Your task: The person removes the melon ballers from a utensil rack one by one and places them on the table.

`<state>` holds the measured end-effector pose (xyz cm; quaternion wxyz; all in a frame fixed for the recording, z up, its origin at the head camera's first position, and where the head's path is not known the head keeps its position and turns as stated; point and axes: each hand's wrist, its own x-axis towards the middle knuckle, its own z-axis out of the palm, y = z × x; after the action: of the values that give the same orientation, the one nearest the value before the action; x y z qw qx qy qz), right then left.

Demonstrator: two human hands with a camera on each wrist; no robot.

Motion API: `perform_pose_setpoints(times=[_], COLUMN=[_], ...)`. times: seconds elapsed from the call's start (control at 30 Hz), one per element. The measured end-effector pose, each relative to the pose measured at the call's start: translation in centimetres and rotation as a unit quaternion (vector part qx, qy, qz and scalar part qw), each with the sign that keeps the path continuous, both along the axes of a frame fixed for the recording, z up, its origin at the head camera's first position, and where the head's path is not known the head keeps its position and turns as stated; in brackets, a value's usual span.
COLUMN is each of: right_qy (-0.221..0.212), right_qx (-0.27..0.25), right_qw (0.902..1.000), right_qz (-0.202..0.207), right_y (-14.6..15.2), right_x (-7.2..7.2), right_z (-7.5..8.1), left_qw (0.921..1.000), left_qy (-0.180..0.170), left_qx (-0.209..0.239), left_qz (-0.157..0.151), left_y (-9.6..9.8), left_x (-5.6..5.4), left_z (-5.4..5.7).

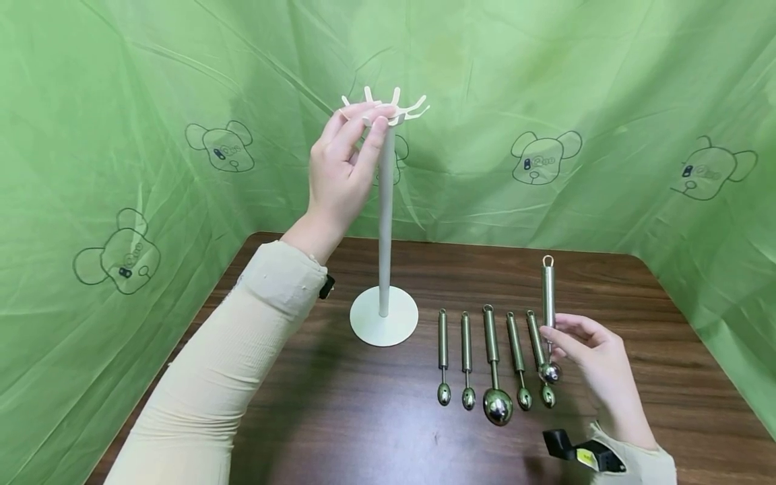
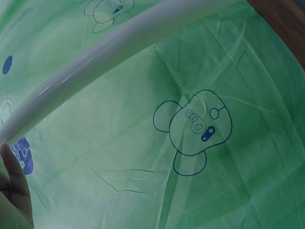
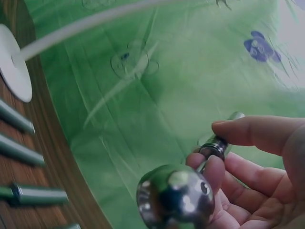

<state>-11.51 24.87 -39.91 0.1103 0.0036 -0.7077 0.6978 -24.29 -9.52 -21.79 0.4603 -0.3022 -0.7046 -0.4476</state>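
Observation:
A white stand (image 1: 386, 222) with a round base and a crown of upturned hooks (image 1: 397, 111) rises from the table. My left hand (image 1: 345, 151) pinches the near side of that crown between thumb and fingers. In the left wrist view the pole (image 2: 95, 57) runs past the thumb. My right hand (image 1: 597, 357) holds a steel melon baller (image 1: 548, 296) low on its handle, loop end up and round scoop down. The right wrist view shows its shiny scoop (image 3: 176, 198) up close, with a small hole in it. Left of this hand lies a row of steel scoops (image 1: 465, 343).
One scoop in the row has a larger bowl (image 1: 498, 407) than its neighbours. The dark wooden table (image 1: 339, 417) ends at the back against a green sheet (image 1: 461, 188) printed with mouse heads. Sheet walls also rise on the left and right.

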Motion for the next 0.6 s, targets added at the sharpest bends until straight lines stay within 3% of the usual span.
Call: perform_pose_setpoints(times=[0.23, 0.33, 0.6], right_qy=[-0.054, -0.081, -0.158], right_qx=[0.038, 0.073, 0.093], right_qw=[0.9978, 0.9940, 0.9830], right_qz=[-0.007, -0.008, -0.001], right_y=[2.8, 4.0, 6.5], right_x=[-1.2, -1.5, -2.0], right_z=[-1.0, -1.4, -3.2], left_qw=[1.0000, 1.0000, 1.0000], left_qy=[0.002, 0.004, 0.003], left_qx=[0.001, 0.004, 0.009], left_qz=[0.000, 0.001, -0.003], left_y=[0.0, 0.0, 0.2], left_x=[0.0, 0.0, -0.2], left_z=[0.0, 0.0, 0.0])
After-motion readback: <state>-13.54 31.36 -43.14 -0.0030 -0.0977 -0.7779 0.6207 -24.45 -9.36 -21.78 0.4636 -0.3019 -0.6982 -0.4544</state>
